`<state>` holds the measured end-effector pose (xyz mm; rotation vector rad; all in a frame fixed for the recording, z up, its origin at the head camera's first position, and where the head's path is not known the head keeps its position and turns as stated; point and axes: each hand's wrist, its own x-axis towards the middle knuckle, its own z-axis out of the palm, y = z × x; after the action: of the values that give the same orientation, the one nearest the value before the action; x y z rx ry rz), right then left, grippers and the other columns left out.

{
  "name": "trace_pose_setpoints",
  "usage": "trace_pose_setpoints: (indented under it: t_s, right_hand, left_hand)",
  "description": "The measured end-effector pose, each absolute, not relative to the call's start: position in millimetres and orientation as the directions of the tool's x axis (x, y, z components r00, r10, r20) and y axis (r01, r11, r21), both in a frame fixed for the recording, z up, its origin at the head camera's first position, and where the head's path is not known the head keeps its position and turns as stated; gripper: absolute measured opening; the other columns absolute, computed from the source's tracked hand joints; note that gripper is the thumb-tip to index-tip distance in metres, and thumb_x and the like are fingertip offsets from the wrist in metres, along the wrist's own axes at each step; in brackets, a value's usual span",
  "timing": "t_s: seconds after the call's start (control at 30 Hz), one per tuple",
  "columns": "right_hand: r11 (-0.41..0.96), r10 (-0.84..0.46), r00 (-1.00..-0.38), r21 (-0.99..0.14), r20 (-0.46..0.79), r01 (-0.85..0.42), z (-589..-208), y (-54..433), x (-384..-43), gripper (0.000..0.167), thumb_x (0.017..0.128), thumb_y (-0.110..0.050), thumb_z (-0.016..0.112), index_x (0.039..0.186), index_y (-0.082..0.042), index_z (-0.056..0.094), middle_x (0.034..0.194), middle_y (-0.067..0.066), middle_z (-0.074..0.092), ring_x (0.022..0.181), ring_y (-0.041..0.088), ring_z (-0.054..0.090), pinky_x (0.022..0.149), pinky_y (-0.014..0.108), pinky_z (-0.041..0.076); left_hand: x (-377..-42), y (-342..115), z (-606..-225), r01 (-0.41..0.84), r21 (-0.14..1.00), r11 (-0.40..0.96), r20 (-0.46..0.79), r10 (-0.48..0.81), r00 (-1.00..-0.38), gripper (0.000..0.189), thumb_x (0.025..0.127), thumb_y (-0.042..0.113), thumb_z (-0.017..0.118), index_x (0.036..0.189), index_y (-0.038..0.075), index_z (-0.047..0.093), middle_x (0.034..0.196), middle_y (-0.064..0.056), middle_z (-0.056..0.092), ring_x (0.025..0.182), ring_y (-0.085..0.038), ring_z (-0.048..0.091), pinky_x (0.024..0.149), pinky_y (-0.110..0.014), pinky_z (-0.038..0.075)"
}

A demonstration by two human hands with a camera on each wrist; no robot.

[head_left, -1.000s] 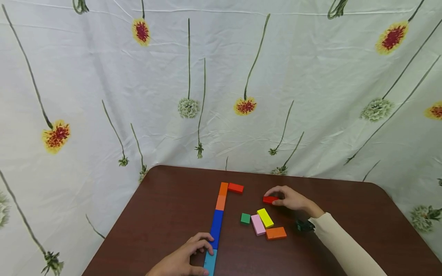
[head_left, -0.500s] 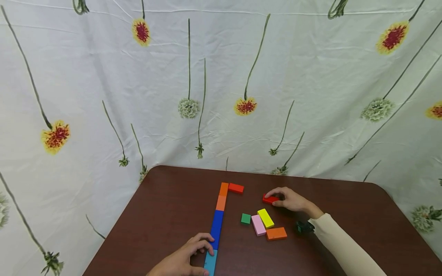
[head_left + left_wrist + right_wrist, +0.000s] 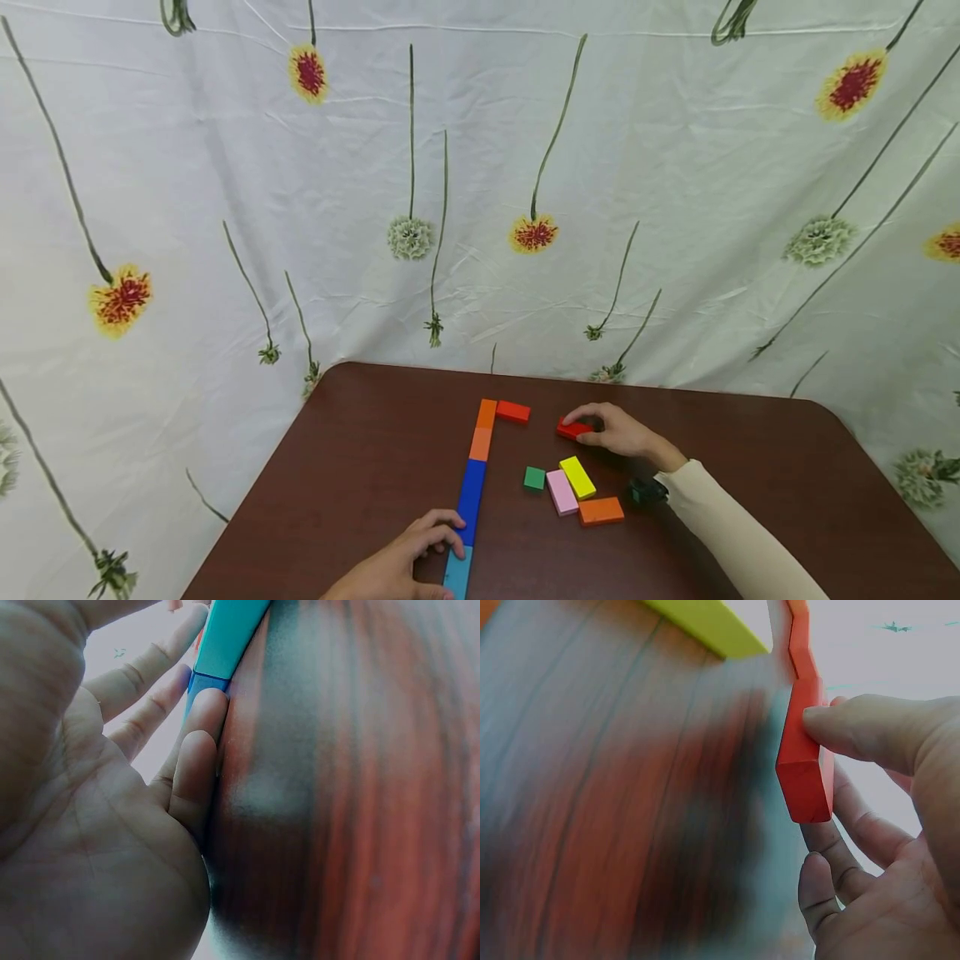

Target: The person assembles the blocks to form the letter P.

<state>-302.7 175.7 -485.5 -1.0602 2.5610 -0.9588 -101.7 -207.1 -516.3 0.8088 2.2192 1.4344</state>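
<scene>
My right hand [image 3: 622, 432] pinches a red block [image 3: 573, 429] between thumb and fingers, over the far right part of the table. In the right wrist view the thumb lies on one long side of this red block [image 3: 801, 742]. A second red block [image 3: 513, 412] lies beside the far end of a straight row. That row runs toward me: an orange block [image 3: 486, 413], a lighter orange block [image 3: 481, 444], a dark blue stretch [image 3: 471, 500] and a light blue block [image 3: 458, 575]. My left hand [image 3: 401, 558] rests along the row's near left side, fingers loosely bent, touching the blue pieces.
Between the row and my right arm lie a green block [image 3: 535, 478], a pink block [image 3: 562, 492], a yellow block [image 3: 577, 477] and an orange block [image 3: 602, 511]. The brown table [image 3: 360, 450] ends at a flower-printed cloth [image 3: 480, 167].
My right hand has slid left with the red block, bringing it nearer the second red block. The left hand and the row have stayed put.
</scene>
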Motion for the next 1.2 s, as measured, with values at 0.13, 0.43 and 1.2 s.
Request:
trace_pose_setpoints:
  t_s: [0.13, 0.43, 1.2]
  right_hand:
    - [0.532, -0.692, -0.720, -0.641, 0.047, -0.553, -485.4, 163.3, -303.0, 0.028, 0.095, -0.013, 0.067, 0.123, -0.016, 0.069, 0.129, 0.008, 0.066, 0.119, 0.031, 0.058, 0.103, 0.054, 0.045]
    - [0.569, -0.660, -0.750, -0.617, 0.053, -0.544, -485.4, 140.5, -304.7, 0.027, 0.094, -0.013, 0.069, 0.121, -0.014, 0.069, 0.123, 0.007, 0.067, 0.101, 0.023, 0.058, 0.088, 0.038, 0.048]
    - [0.592, -0.633, -0.773, -0.616, 0.043, -0.519, -488.2, 121.3, -314.0, 0.034, 0.093, -0.014, 0.072, 0.126, -0.012, 0.065, 0.127, 0.012, 0.062, 0.085, 0.016, 0.052, 0.079, 0.031, 0.048]
  left_hand:
    - [-100.4, -207.0, -516.7, 0.277, 0.908, 0.314, 0.007, 0.650, -0.760, 0.026, 0.091, 0.026, 0.075, 0.112, 0.019, 0.063, 0.140, -0.012, 0.041, 0.113, -0.007, 0.040, 0.092, -0.024, 0.044]
    - [-100.6, -206.8, -517.9, 0.288, 0.906, 0.311, 0.018, 0.652, -0.758, 0.026, 0.091, 0.027, 0.075, 0.113, 0.019, 0.063, 0.140, -0.012, 0.040, 0.113, -0.005, 0.039, 0.092, -0.024, 0.043]
    - [-103.1, -206.3, -516.8, 0.234, 0.915, 0.328, -0.029, 0.631, -0.775, 0.026, 0.090, 0.024, 0.077, 0.112, 0.021, 0.063, 0.142, -0.009, 0.040, 0.116, -0.007, 0.038, 0.093, -0.023, 0.044]
